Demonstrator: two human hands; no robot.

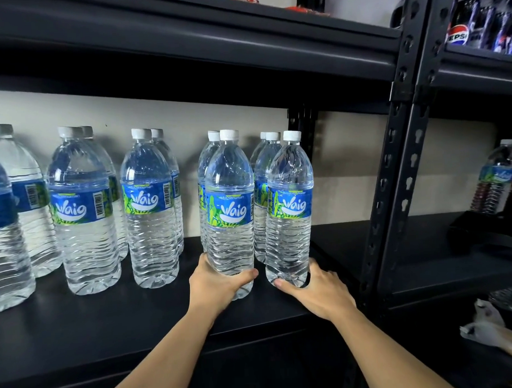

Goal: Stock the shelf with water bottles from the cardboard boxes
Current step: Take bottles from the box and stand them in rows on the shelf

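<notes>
1. The left hand (220, 283) has its fingers clenched round the base of the left bottle (230, 212), which stands upright on the shelf (108, 315).
2. The right hand (320, 291) grasps the base of the right bottle (289, 210), just right of the left fingers.
3. More bottles (149, 209) stand left of both hands.
</notes>
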